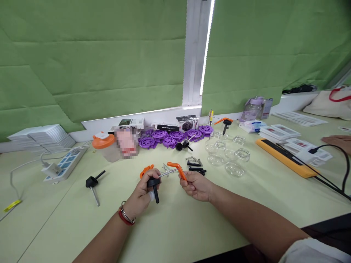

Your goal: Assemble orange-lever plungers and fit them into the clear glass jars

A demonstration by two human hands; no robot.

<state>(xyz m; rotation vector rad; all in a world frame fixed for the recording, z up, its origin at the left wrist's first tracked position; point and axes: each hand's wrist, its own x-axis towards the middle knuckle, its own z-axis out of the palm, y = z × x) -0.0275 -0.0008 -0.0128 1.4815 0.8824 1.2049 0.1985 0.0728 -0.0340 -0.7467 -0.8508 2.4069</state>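
My left hand (pixel 142 193) is closed around a black knob-like part (pixel 153 182) with a black stem pointing down and a thin metal rod (pixel 168 172) reaching right. My right hand (pixel 199 185) pinches a bent orange lever (pixel 177 168). The rod's far end meets the lever; whether it sits inside is too small to tell. Behind my hands lie more orange levers (pixel 146 170), several metal pins (pixel 166 168), springs (pixel 193 160) and black rods (pixel 195 169). A similar black part with a metal rod (pixel 91 182) lies to the left.
Purple wheel-shaped pieces (pixel 169 141) are heaped at the back. Clear domed containers (pixel 235 169) stand right of centre. A power strip (pixel 65 164) and orange-lidded jar (pixel 105 146) are left. A yellow power strip (pixel 285 157) with cables and another person's hand (pixel 338 142) are right.
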